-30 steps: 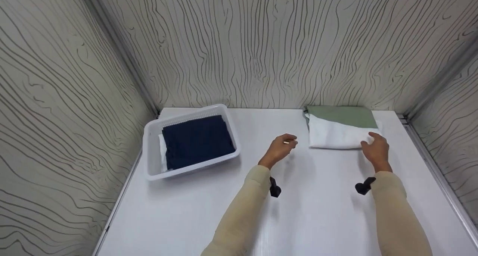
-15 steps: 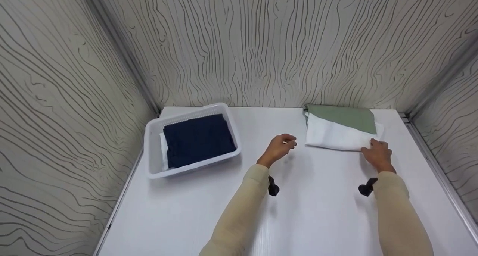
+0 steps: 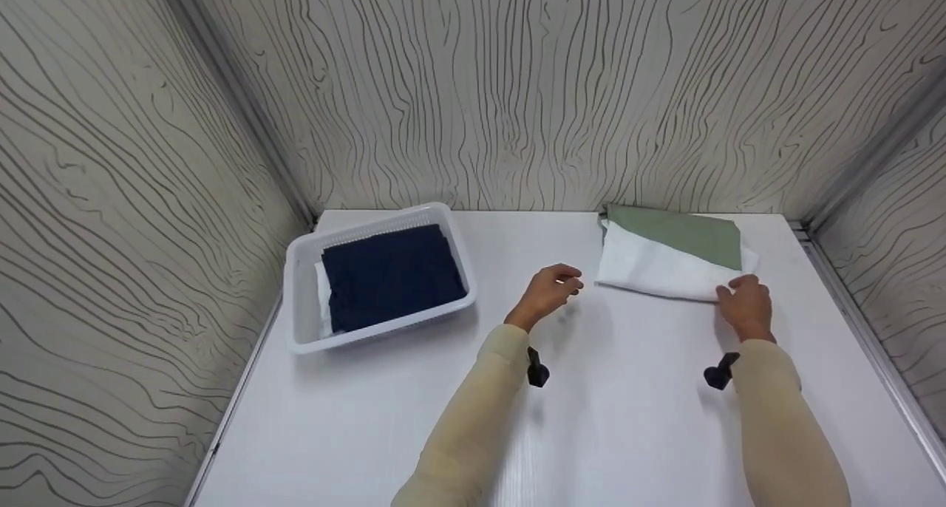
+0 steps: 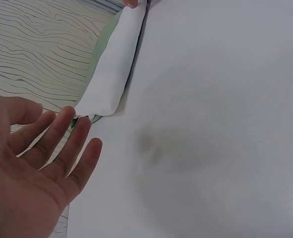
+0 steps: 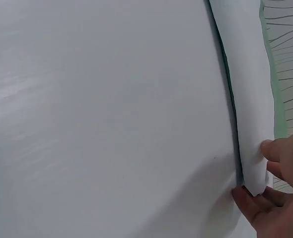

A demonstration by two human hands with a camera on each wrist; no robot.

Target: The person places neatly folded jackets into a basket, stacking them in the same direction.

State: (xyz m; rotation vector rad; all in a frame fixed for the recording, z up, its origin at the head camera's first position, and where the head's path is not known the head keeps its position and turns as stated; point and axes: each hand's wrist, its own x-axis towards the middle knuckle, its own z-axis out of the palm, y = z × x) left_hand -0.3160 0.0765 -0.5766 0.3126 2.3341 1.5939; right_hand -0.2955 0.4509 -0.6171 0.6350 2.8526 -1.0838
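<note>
Both arms (image 3: 469, 414) extend forward, the left hand (image 3: 547, 293) loose with fingers (image 4: 73, 148) apart, the right hand (image 3: 746, 309) pinching.

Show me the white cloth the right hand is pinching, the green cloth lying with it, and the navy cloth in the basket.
White cloth (image 3: 656, 267): head view, middle of its visible face.
Green cloth (image 3: 687, 234): head view, middle of its exposed part.
Navy cloth (image 3: 395, 278): head view, middle of its top.

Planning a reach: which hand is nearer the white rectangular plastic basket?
Left. The left hand hovers right of the basket, apart from it; the right hand is farther right, pinching the right end of the folded white-and-green cloth.
</note>
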